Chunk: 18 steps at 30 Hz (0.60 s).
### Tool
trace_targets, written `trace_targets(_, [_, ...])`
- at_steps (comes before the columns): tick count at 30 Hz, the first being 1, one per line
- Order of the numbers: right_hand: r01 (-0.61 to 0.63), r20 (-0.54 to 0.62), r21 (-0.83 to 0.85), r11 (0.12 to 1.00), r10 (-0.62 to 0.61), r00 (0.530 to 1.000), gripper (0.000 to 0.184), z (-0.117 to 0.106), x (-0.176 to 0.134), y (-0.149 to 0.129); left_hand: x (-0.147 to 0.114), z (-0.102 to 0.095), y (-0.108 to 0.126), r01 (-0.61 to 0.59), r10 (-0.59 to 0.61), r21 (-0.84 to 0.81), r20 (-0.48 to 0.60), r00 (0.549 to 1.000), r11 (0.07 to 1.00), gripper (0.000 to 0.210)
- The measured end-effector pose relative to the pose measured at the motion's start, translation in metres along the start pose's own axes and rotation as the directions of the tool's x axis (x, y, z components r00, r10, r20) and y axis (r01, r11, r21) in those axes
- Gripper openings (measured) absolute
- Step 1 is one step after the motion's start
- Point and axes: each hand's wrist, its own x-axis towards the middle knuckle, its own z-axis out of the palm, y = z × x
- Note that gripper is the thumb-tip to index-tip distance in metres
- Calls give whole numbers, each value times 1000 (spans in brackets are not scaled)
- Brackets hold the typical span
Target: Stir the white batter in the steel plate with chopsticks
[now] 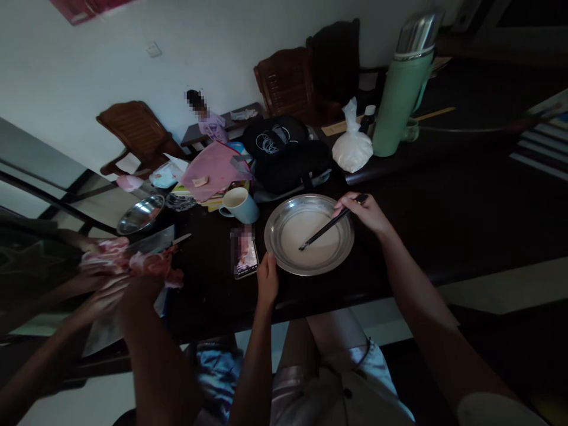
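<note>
My right hand (361, 213) is closed around a pair of dark chopsticks (326, 229), held at a slant. Their tips reach into a pale, smooth mixture (306, 239) that covers the bottom of a round metal dish (275, 260). At the dish's near left edge, my left hand (268, 275) grips the rim, its fingers partly hidden. A phone (245, 254) with its screen lit lies just left of that hand. Behind it stands a light blue mug (242, 206). A tied plastic bag of white powder (352, 151) sits beyond the dish.
Other people's hands (106, 290) work on raw meat (153, 266) at the left, near a knife (181, 238) and a metal bowl (142, 214). Black bags (290, 157) and a pink pouch (215, 171) lie behind the mug. A green thermos (402, 103) stands back right.
</note>
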Motion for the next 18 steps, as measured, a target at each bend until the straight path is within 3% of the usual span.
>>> trace_targets(7, [21, -176, -38, 999, -27, 984, 32, -8, 1, 1, -1, 0, 3, 12, -12, -13, 17, 1000, 1000, 52])
trace_targets(13, [-3, -14, -12, 1000, 3, 1000, 35, -1, 0, 1, 0, 0, 2, 27, -27, -5, 21, 999, 1000, 54])
trace_targets(18, [28, -133, -65, 997, -36, 990, 34, -5, 1, 0, -1, -1, 2, 16, -16, -1, 33, 999, 1000, 53])
